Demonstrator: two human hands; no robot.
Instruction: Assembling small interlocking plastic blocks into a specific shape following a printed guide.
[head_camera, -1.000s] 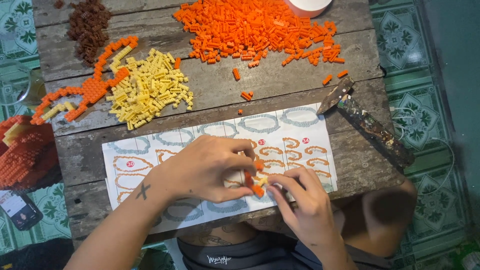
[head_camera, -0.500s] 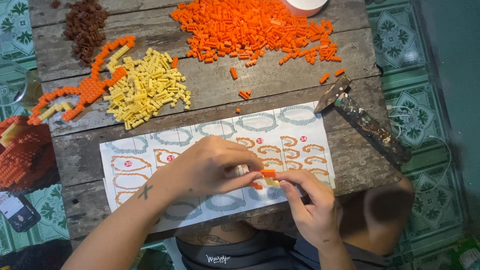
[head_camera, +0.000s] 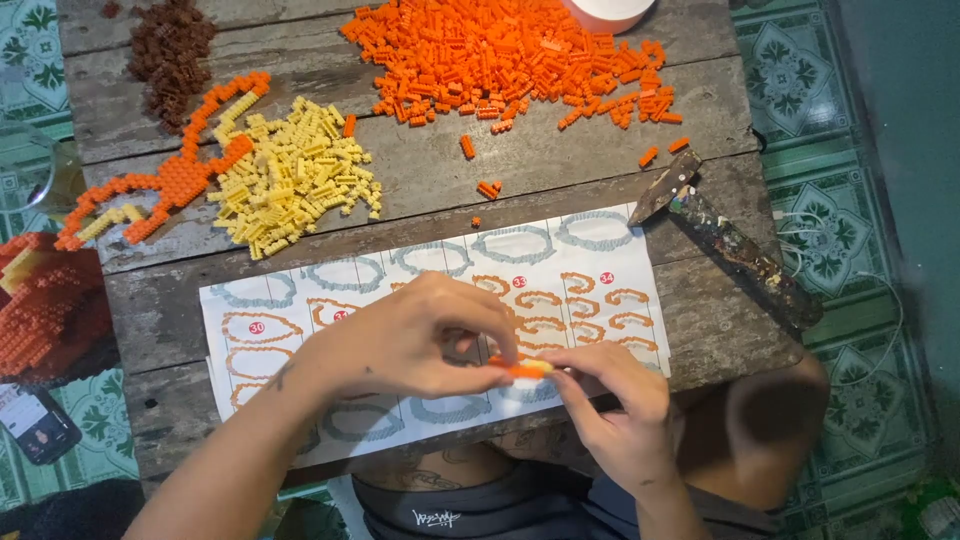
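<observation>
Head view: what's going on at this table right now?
A person's left hand and right hand together pinch a small orange and pale-yellow brick piece above a printed instruction sheet on a wooden table. Piles of orange bricks, yellow bricks and brown bricks lie beyond, and a hammer lies to the right.

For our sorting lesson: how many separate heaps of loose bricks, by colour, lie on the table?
3: brown heap at far left, yellow heap centre-left, orange heap at the top. Others may lie outside the frame.
</observation>
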